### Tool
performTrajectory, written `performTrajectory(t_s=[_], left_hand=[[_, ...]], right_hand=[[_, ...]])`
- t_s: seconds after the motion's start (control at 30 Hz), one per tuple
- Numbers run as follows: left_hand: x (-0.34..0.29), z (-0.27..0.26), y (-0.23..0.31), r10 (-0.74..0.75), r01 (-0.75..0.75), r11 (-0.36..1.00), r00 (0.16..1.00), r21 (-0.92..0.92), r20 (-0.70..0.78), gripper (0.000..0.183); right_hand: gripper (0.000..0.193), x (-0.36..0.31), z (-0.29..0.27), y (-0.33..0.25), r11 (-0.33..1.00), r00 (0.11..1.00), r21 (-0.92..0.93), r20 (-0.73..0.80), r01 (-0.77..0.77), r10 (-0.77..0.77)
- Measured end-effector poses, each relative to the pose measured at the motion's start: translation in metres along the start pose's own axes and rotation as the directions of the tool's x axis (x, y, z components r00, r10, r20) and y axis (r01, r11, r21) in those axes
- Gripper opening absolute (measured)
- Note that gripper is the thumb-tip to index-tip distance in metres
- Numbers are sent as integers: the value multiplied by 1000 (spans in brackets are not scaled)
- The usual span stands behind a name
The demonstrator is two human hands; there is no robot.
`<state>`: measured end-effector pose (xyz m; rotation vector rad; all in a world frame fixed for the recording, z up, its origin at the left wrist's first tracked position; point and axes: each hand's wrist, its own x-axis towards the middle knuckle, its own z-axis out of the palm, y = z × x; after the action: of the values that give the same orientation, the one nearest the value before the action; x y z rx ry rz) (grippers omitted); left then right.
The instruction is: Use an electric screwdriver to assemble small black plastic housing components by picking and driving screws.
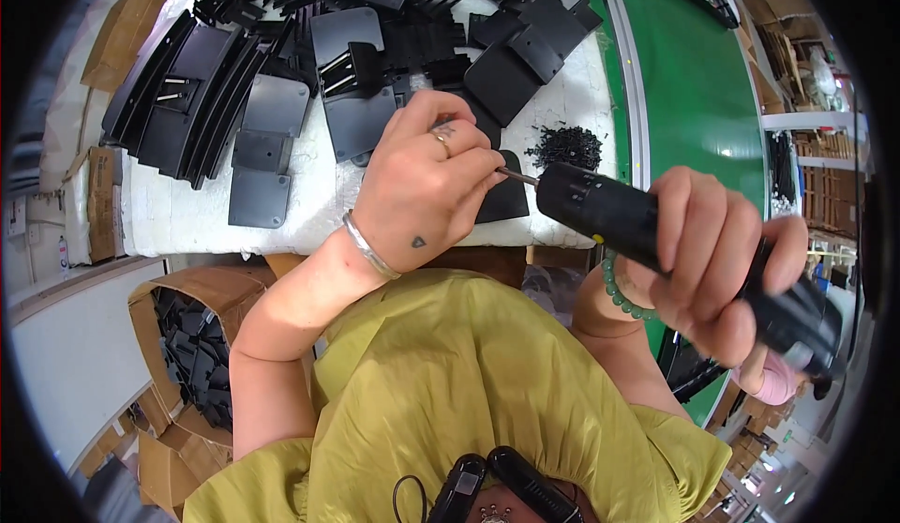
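Note:
My right hand (708,242) is wrapped round a black electric screwdriver (600,209), held slantwise with its bit (518,175) pointing left. The tip of that bit meets the fingers of my left hand (427,176), which are closed in a pinch. Whatever they pinch is hidden by the fingers. Beneath and beside my left hand lies a flat black plastic plate (507,195), partly covered. A small heap of black screws (565,148) lies on the white padded table top (323,190), just beyond the screwdriver's nose.
Black plastic brackets (267,111) and more plates (534,45) are piled across the table's far side. To the right runs a green belt (694,92) with a metal edge rail (633,82). A cardboard box (155,336) of black parts stands low at left. Another person's pink sleeve (774,380) shows at right.

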<state>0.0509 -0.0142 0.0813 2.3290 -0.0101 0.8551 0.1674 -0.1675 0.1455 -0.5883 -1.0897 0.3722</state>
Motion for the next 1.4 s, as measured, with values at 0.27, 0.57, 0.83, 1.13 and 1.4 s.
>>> performTrajectory(t_s=[0.27, 0.57, 0.83, 1.13, 1.4], left_hand=[[-33, -13, -1, -89, 90, 996, 987, -1, 131, 25], [-64, -20, -21, -454, 418, 862, 888, 285, 70, 46], [-56, 9, -10, -507, 448, 833, 853, 324, 126, 50], [-56, 8, -15, -567, 553, 823, 797, 127, 208, 42], [-49, 5, -17, -598, 588, 798, 749, 132, 286, 41]], right_hand=[[30, -1, 19, 19, 1000, 944, -10, 330, 25, -20], [30, -4, 12, 47, 986, 985, 0, 49, -167, 167], [35, -4, 14, 47, 973, 967, -73, 115, -221, 228], [34, -4, 19, 48, 962, 956, -106, 132, -250, 263], [35, -4, 25, 52, 932, 929, -160, 131, -325, 347]])
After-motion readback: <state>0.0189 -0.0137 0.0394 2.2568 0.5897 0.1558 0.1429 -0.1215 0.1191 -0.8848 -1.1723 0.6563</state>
